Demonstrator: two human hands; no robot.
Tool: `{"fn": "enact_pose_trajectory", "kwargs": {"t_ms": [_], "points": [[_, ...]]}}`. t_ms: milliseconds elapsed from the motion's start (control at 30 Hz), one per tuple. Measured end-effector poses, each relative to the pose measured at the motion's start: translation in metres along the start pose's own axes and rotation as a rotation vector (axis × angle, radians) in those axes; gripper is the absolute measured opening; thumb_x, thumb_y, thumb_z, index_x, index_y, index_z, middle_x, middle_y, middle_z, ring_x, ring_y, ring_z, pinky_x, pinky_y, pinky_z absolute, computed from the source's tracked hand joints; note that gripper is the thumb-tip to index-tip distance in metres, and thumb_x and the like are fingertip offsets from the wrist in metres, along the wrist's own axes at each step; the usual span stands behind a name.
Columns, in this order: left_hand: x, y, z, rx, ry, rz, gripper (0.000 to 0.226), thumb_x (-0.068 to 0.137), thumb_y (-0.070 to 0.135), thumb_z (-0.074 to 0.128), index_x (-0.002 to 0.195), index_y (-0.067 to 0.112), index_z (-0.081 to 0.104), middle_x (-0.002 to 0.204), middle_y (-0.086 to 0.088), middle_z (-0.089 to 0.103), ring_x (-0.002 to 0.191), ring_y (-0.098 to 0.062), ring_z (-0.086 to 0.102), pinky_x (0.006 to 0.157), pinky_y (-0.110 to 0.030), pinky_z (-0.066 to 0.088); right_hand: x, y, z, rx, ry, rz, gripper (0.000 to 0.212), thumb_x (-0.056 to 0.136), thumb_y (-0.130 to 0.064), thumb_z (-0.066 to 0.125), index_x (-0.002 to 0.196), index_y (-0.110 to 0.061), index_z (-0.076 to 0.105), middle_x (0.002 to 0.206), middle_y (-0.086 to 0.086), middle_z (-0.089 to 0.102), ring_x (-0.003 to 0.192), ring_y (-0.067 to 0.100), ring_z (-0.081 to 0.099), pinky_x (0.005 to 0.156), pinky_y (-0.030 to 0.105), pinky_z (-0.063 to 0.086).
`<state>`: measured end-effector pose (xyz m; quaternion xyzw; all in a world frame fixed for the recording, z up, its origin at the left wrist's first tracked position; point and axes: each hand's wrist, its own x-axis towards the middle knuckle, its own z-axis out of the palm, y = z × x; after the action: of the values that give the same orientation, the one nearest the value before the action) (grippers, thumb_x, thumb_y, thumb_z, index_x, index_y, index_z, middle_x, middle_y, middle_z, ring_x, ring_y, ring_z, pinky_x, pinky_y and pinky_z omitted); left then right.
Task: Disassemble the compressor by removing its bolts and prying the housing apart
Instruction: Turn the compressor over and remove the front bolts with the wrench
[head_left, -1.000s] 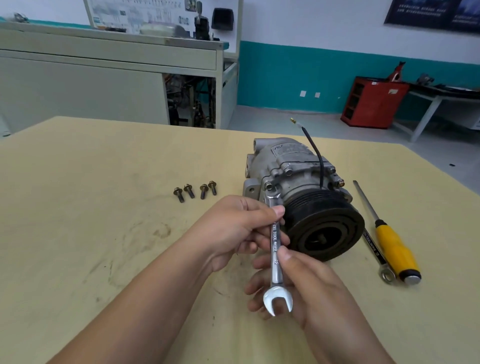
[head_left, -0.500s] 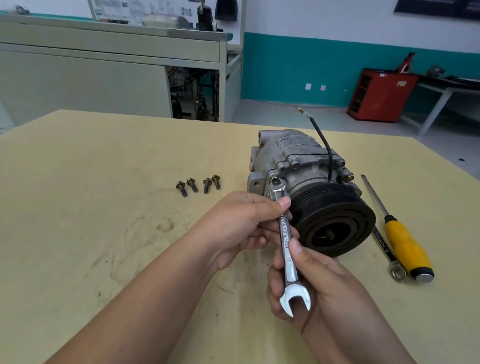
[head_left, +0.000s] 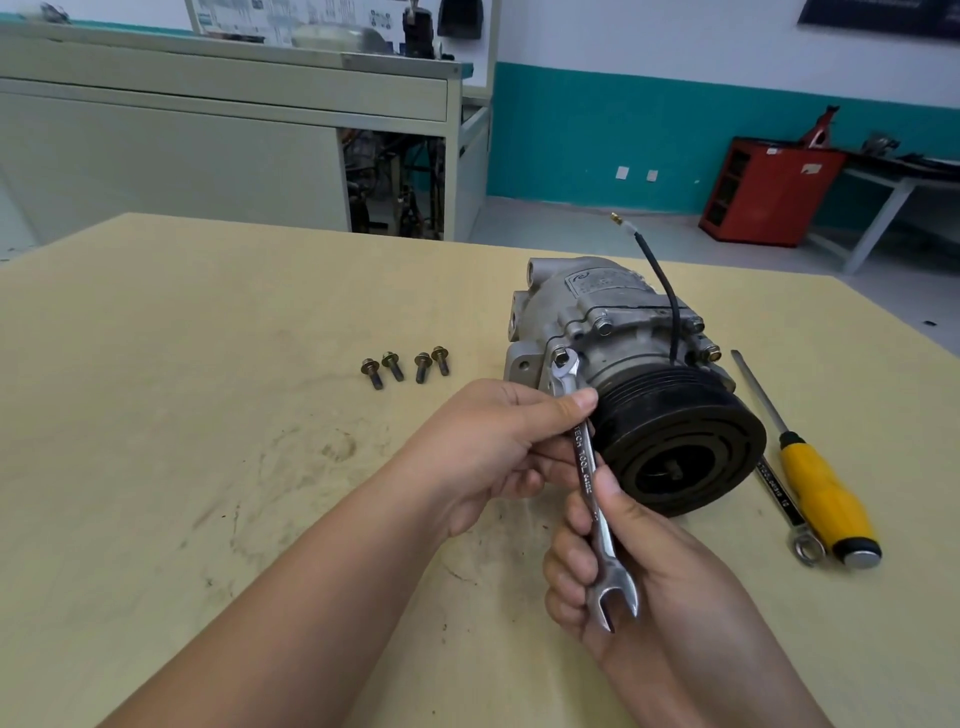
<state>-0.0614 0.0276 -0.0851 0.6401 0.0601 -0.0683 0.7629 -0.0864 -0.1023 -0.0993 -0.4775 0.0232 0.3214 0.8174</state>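
A grey metal compressor (head_left: 602, 317) lies on its side on the yellow table, its black pulley (head_left: 680, 441) facing me and a black wire (head_left: 662, 286) rising from it. A silver combination wrench (head_left: 587, 467) has its upper end on a bolt (head_left: 560, 355) at the housing's near left. My left hand (head_left: 498, 441) pinches the wrench's upper shank, just left of the pulley. My right hand (head_left: 623, 566) grips the lower shank near the open-jaw end. Several bolts remain in the housing's top.
Several removed bolts (head_left: 405, 366) lie in a row left of the compressor. A yellow-handled screwdriver (head_left: 815, 478) and a second wrench (head_left: 784, 509) lie to the right of the pulley. A grey cabinet and a red cart stand beyond the table's far edge.
The wrench's upper end has settled onto the housing bolt and its lower end has swung slightly right. Both hands moved with it. The view has shifted a little.
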Motion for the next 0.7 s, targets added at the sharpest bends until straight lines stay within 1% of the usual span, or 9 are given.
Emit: {"fn": "enact_pose_trajectory", "kwargs": {"t_ms": [67, 133, 200, 300, 367, 433, 567, 633, 700], "points": [[0.000, 0.000, 0.001, 0.068, 0.064, 0.027, 0.033, 0.084, 0.033, 0.069, 0.056, 0.017, 0.062, 0.054, -0.001, 0.066, 0.042, -0.006, 0.058, 0.036, -0.011, 0.035, -0.001, 0.000, 0.002, 0.019, 0.049, -0.029, 0.032, 0.071, -0.034, 0.056, 0.053, -0.009, 0.050, 0.041, 0.005, 0.035, 0.033, 0.013, 0.033, 0.033, 0.020, 0.029], [0.000, 0.000, 0.000, 0.137, 0.123, 0.065, 0.033, 0.081, 0.037, 0.071, 0.063, 0.014, 0.057, 0.054, -0.002, 0.067, 0.042, -0.008, 0.058, 0.037, -0.012, 0.035, -0.001, 0.000, 0.004, 0.046, 0.100, -0.056, 0.030, 0.067, -0.032, 0.058, 0.052, -0.010, 0.046, 0.040, 0.002, 0.028, 0.031, 0.010, 0.027, 0.031, 0.019, 0.024], [0.000, 0.000, 0.000, 0.158, 0.130, 0.099, 0.032, 0.083, 0.035, 0.070, 0.062, 0.015, 0.058, 0.054, -0.001, 0.065, 0.041, -0.008, 0.056, 0.038, -0.012, 0.035, -0.002, 0.000, 0.007, 0.061, 0.134, -0.074, 0.029, 0.065, -0.030, 0.059, 0.051, -0.010, 0.042, 0.039, 0.000, 0.023, 0.030, 0.008, 0.022, 0.031, 0.016, 0.020], [-0.001, 0.000, 0.001, 0.180, 0.125, 0.142, 0.030, 0.087, 0.030, 0.068, 0.061, 0.017, 0.058, 0.049, 0.003, 0.059, 0.040, -0.006, 0.051, 0.038, -0.013, 0.034, -0.003, 0.000, 0.009, 0.055, 0.141, -0.084, 0.029, 0.066, -0.029, 0.058, 0.053, -0.010, 0.041, 0.038, -0.001, 0.025, 0.028, 0.008, 0.024, 0.029, 0.015, 0.021], [0.000, -0.001, 0.001, 0.190, 0.128, 0.161, 0.031, 0.088, 0.028, 0.066, 0.060, 0.017, 0.058, 0.048, 0.004, 0.057, 0.040, -0.006, 0.049, 0.039, -0.013, 0.033, -0.005, -0.001, 0.009, 0.030, 0.146, -0.097, 0.029, 0.072, -0.027, 0.057, 0.055, -0.009, 0.041, 0.039, 0.000, 0.028, 0.026, 0.008, 0.025, 0.028, 0.015, 0.024], [0.000, -0.001, 0.001, 0.207, 0.129, 0.173, 0.033, 0.090, 0.028, 0.064, 0.059, 0.017, 0.057, 0.049, 0.004, 0.056, 0.040, -0.006, 0.048, 0.039, -0.013, 0.033, -0.005, 0.000, 0.008, -0.004, 0.157, -0.120, 0.033, 0.083, -0.023, 0.055, 0.057, -0.009, 0.042, 0.040, 0.001, 0.030, 0.025, 0.009, 0.027, 0.028, 0.015, 0.025], [0.001, -0.002, 0.002, 0.230, 0.128, 0.186, 0.038, 0.092, 0.026, 0.060, 0.056, 0.018, 0.055, 0.049, 0.005, 0.054, 0.042, -0.005, 0.046, 0.042, -0.013, 0.034, -0.008, -0.001, 0.007, -0.144, 0.172, -0.184, 0.033, 0.088, -0.019, 0.053, 0.059, -0.005, 0.048, 0.039, 0.007, 0.039, 0.022, 0.014, 0.030, 0.030, 0.014, 0.026], [0.001, -0.002, 0.003, 0.202, 0.119, 0.162, 0.038, 0.093, 0.024, 0.060, 0.056, 0.017, 0.054, 0.048, 0.005, 0.051, 0.041, -0.005, 0.043, 0.043, -0.012, 0.034, -0.011, -0.003, 0.007, -0.215, 0.160, -0.206, 0.027, 0.090, -0.015, 0.052, 0.068, -0.002, 0.056, 0.039, 0.011, 0.043, 0.021, 0.016, 0.031, 0.029, 0.015, 0.027], [0.001, -0.002, 0.003, 0.150, 0.108, 0.137, 0.038, 0.093, 0.021, 0.059, 0.056, 0.017, 0.053, 0.047, 0.006, 0.047, 0.040, -0.004, 0.039, 0.040, -0.011, 0.033, -0.013, -0.007, 0.007, -0.250, 0.139, -0.210, 0.024, 0.092, -0.012, 0.050, 0.075, -0.003, 0.063, 0.038, 0.010, 0.042, 0.021, 0.015, 0.029, 0.029, 0.015, 0.027]]}}
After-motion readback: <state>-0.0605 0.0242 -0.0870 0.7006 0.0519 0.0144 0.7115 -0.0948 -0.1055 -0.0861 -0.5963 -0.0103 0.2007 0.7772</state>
